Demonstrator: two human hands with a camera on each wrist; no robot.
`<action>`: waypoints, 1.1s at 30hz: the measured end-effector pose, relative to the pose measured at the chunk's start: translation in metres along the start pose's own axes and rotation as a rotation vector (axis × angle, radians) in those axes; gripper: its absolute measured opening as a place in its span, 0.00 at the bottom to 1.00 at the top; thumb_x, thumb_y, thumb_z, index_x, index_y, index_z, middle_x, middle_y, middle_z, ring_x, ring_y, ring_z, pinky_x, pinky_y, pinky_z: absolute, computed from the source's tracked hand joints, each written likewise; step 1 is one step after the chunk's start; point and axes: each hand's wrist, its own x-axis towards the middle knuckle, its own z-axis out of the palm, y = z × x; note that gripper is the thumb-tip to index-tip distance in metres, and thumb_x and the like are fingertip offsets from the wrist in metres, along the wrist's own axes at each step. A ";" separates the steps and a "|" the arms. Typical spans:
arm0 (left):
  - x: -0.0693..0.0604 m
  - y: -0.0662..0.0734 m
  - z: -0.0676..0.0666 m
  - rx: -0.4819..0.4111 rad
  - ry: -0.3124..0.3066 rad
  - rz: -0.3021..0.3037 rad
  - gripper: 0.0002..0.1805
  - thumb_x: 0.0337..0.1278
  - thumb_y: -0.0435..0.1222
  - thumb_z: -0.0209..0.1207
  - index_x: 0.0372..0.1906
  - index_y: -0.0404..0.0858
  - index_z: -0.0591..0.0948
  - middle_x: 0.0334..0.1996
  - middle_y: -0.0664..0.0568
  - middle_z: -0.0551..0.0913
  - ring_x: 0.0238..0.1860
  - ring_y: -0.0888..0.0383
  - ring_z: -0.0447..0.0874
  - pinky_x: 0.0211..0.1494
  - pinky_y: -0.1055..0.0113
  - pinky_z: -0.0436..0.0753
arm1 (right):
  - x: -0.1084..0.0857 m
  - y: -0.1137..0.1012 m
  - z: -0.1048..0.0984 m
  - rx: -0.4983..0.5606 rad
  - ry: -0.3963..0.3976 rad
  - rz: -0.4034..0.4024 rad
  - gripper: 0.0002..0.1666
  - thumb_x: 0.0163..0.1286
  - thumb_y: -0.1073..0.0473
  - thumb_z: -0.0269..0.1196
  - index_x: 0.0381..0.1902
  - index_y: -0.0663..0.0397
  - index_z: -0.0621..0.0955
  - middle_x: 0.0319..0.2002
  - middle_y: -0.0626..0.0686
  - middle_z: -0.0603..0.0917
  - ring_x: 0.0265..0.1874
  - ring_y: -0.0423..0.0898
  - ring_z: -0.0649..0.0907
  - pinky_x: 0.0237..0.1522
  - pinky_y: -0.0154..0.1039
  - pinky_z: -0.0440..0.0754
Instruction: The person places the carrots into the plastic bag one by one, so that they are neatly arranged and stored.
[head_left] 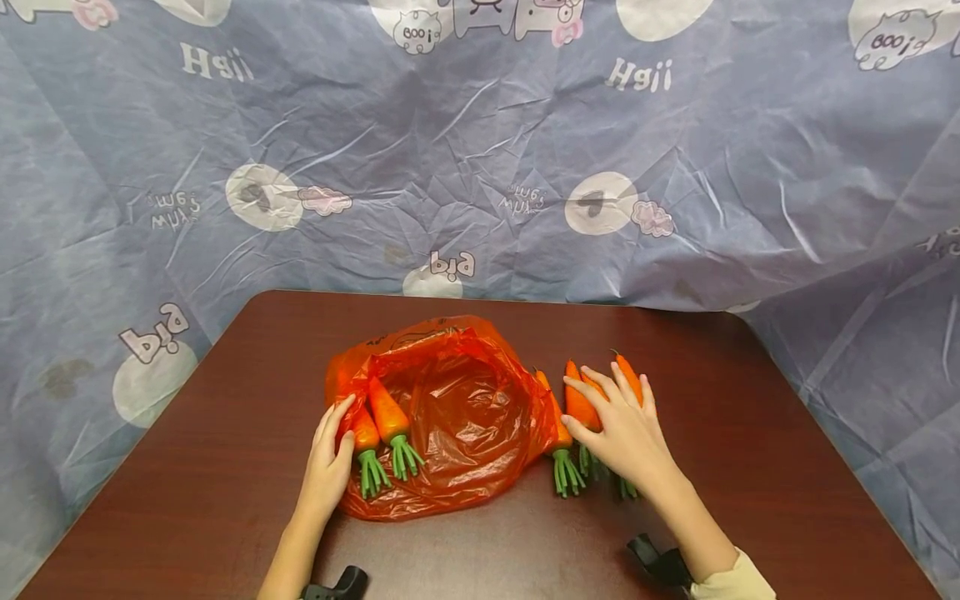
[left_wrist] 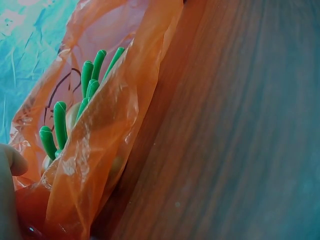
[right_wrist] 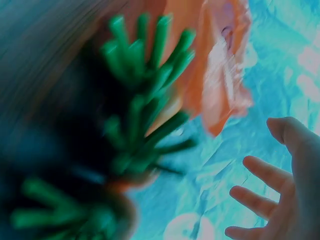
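Head view: orange-red plastic bag (head_left: 468, 454) lay on the brown table (head_left: 720, 417), mouth gaping toward the wearer. Two carrots (head_left: 387, 412) sat inside its left part, green tops toward the wearer. At least three more carrots (head_left: 579, 402) lay just right of the bag, the closest against its right rim. Left hand (head_left: 324, 467) was at the bag's left rim, fingers slightly bent and touching it; couldn't tell if it had a pinch on the film. Right hand (head_left: 628, 433) was over the carrots right of the bag, fingers spread, nothing gripped. Printed cloth (head_left: 420, 167) hung behind the bag.

Left wrist view: green tops stuck up inside the bag, partly hidden by its wall. Thumb was at the bag's edge; grip unclear here too.

Right wrist view: green tops beside the bag, blurred. Right fingers and thumb wide apart, clear of the bag, holding nothing.
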 end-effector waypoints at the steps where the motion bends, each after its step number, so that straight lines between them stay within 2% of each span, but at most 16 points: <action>1: 0.000 0.000 0.000 0.002 0.001 0.000 0.26 0.61 0.28 0.45 0.64 0.42 0.65 0.67 0.37 0.55 0.68 0.38 0.48 0.62 0.34 0.53 | -0.001 0.005 0.000 0.000 -0.002 0.015 0.30 0.58 0.41 0.59 0.58 0.40 0.73 0.62 0.52 0.69 0.68 0.60 0.56 0.64 0.66 0.40; 8: -0.001 0.000 -0.001 -0.005 0.011 0.008 0.25 0.61 0.28 0.45 0.64 0.42 0.65 0.67 0.37 0.56 0.69 0.38 0.48 0.62 0.34 0.53 | -0.008 0.039 0.001 -0.014 0.001 0.093 0.29 0.58 0.44 0.59 0.58 0.44 0.73 0.59 0.57 0.70 0.65 0.65 0.58 0.62 0.68 0.40; 15: 0.000 0.000 -0.001 -0.007 0.012 0.009 0.26 0.60 0.27 0.45 0.64 0.42 0.65 0.67 0.37 0.56 0.69 0.39 0.49 0.62 0.34 0.52 | -0.015 0.070 0.007 -0.014 -0.041 0.170 0.29 0.60 0.43 0.58 0.57 0.49 0.73 0.61 0.59 0.68 0.65 0.67 0.57 0.61 0.69 0.37; 23: 0.000 0.001 -0.001 -0.008 0.007 0.011 0.25 0.61 0.29 0.46 0.64 0.42 0.65 0.67 0.37 0.55 0.69 0.38 0.48 0.61 0.33 0.52 | -0.019 0.090 0.013 -0.006 -0.087 0.211 0.29 0.61 0.41 0.56 0.55 0.51 0.74 0.60 0.61 0.68 0.65 0.67 0.56 0.60 0.71 0.38; 28: -0.001 0.001 -0.001 -0.004 0.004 0.007 0.25 0.61 0.29 0.46 0.64 0.42 0.65 0.67 0.36 0.55 0.69 0.38 0.48 0.61 0.33 0.52 | -0.015 0.095 0.016 0.026 -0.116 0.205 0.27 0.61 0.46 0.56 0.55 0.53 0.74 0.60 0.62 0.67 0.64 0.68 0.56 0.59 0.71 0.45; 33: -0.001 0.001 0.000 -0.006 0.004 0.013 0.25 0.61 0.29 0.46 0.64 0.42 0.65 0.67 0.36 0.55 0.68 0.38 0.48 0.61 0.33 0.52 | -0.012 0.098 0.019 0.118 -0.154 0.197 0.25 0.61 0.56 0.54 0.57 0.56 0.73 0.61 0.66 0.64 0.62 0.68 0.60 0.53 0.70 0.61</action>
